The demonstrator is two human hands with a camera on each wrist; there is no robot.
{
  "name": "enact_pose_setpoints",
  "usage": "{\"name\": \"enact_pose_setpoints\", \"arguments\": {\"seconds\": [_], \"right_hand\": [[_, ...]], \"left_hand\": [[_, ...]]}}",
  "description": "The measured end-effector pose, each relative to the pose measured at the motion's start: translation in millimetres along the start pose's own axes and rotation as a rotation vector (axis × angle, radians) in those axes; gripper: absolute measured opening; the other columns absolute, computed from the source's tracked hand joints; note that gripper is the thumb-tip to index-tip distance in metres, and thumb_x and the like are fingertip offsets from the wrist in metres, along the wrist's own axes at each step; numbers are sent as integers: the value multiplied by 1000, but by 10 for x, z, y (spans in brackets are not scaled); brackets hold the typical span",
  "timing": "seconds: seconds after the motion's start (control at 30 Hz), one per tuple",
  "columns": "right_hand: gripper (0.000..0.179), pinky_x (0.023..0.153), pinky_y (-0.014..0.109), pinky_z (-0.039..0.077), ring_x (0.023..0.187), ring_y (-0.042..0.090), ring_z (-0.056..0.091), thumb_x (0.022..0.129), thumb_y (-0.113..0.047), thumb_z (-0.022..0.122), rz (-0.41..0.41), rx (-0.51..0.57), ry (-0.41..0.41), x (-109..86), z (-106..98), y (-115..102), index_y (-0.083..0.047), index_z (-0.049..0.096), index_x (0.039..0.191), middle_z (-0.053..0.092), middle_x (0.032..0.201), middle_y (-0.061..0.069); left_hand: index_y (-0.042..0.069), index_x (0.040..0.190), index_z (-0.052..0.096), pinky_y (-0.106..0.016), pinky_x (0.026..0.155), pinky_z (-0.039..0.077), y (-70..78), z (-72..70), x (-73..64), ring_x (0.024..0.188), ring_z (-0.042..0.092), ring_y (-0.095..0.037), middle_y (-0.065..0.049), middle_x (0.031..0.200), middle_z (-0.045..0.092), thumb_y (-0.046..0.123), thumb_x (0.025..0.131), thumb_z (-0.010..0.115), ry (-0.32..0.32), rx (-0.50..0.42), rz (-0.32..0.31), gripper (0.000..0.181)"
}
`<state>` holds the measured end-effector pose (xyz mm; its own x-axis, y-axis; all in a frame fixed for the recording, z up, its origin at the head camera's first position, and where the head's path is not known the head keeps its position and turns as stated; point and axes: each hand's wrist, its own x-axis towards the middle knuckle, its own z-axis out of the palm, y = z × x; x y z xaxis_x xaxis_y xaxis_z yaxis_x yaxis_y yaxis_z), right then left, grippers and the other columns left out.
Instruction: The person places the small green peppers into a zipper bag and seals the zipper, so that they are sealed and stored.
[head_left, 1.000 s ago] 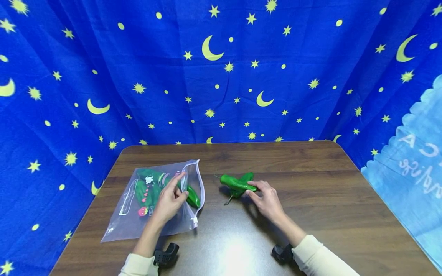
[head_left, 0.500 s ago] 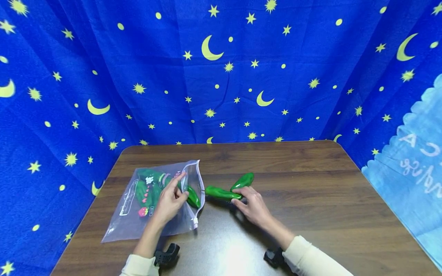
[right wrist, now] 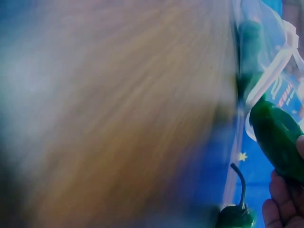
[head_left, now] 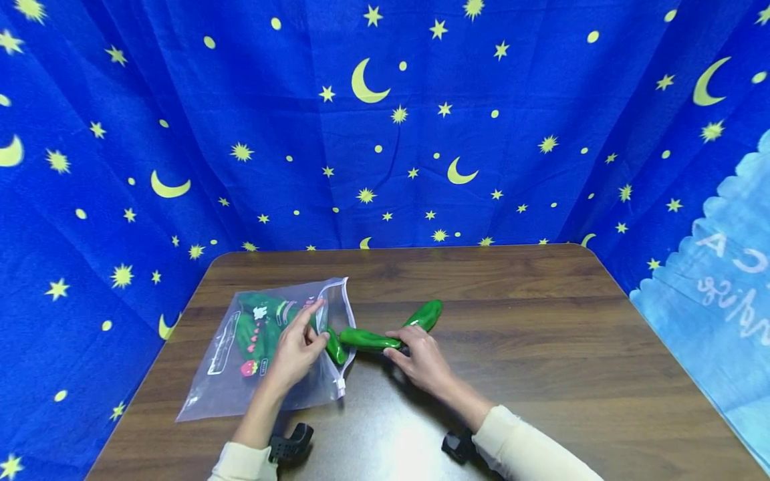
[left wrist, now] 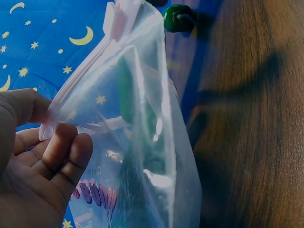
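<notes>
A clear zip bag (head_left: 204, 397) with printed pictures lies on the left of the table, holding several green peppers, one of them (head_left: 335, 349) near its mouth. My left hand (head_left: 297, 347) pinches the upper layer at the opening; in the left wrist view its thumb and fingers grip the bag's zip edge (left wrist: 78, 78), lifted away from the lower layer. Another long green pepper (head_left: 365, 339) is held at one end by my right hand (head_left: 426, 364), its other end at the bag's mouth. Behind that hand a loose green pepper (head_left: 426, 314) lies on the table.
The brown wooden table (head_left: 541, 347) carries all of this. A white slider (head_left: 341, 385) sits at the near end of the bag's zip. Blue star-and-moon cloth (head_left: 385, 167) hangs behind and at the sides, with a light blue cloth (head_left: 722, 280) at the right.
My right hand has lifted one pepper off the other and carried it left to the bag's mouth. The other pepper stays on the table. My left hand has kept its hold.
</notes>
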<state>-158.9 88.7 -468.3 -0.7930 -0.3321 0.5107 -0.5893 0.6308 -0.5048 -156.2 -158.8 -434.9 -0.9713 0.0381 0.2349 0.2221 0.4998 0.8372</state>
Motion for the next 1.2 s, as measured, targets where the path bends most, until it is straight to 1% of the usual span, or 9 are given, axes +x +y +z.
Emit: {"name": "enact_pose_setpoints", "arguments": {"seconds": [0.1,0.27,0.4,0.57,0.7,0.8,0.93,1.1,1.2], "right_hand": [[30,81,36,52,91,21,63,78,-20,74,6,-14,-12,39,53,-22,-7,69,104,70,95,6],[28,77,33,51,86,19,62,78,-21,73,-14,-51,-25,108,144,-42,-8,70,103,70,92,4],[28,74,33,49,85,19,61,78,-21,74,-22,-51,-49,169,190,-75,-7,70,102,70,91,5],[29,73,33,49,84,20,61,77,-21,74,-49,-65,-71,252,250,-116,-6,70,101,70,91,5],[28,73,32,50,83,20,62,76,-22,75,-72,-79,-75,312,305,-130,-7,70,100,71,90,5],[28,75,34,50,84,20,62,76,-22,74,-54,-60,-96,339,338,-142,-7,71,99,71,91,5],[30,78,34,50,88,21,63,77,-24,74,-9,-30,-136,375,368,-163,-7,70,102,71,94,7],[34,82,35,51,94,24,65,78,-26,74,66,30,-181,431,421,-179,-9,70,106,71,101,8],[33,82,35,51,95,23,66,78,-27,74,114,63,-194,454,465,-178,-10,71,106,71,102,7]], "left_hand": [[10,140,44,-20,44,40,-3,0,1,54,43,-2,-9,76,54,0,80,64,3,-1,9,64],[9,140,45,-20,44,39,-9,1,2,53,43,-1,-8,75,54,-1,79,64,9,-2,25,65],[9,139,45,-21,44,40,-4,0,5,53,43,-1,-8,75,54,-1,79,64,10,-5,28,65],[10,140,45,-21,42,39,11,-4,7,52,43,-2,-9,73,54,-1,79,64,3,-13,9,65],[12,140,45,-21,42,39,23,-8,6,52,43,-2,-10,76,55,0,80,64,4,-3,-9,65],[13,140,45,-20,44,39,32,-10,8,54,43,-2,-10,81,55,2,80,64,6,6,-12,64],[13,140,45,-20,45,39,34,-13,11,55,44,-2,-11,85,55,2,80,64,3,7,-7,64],[14,140,45,-20,46,41,31,-16,7,56,44,-2,-12,89,54,1,80,64,0,0,-10,65],[14,141,44,-20,46,41,30,-16,4,55,44,-2,-14,94,53,1,80,64,-3,-7,-17,65]]}}
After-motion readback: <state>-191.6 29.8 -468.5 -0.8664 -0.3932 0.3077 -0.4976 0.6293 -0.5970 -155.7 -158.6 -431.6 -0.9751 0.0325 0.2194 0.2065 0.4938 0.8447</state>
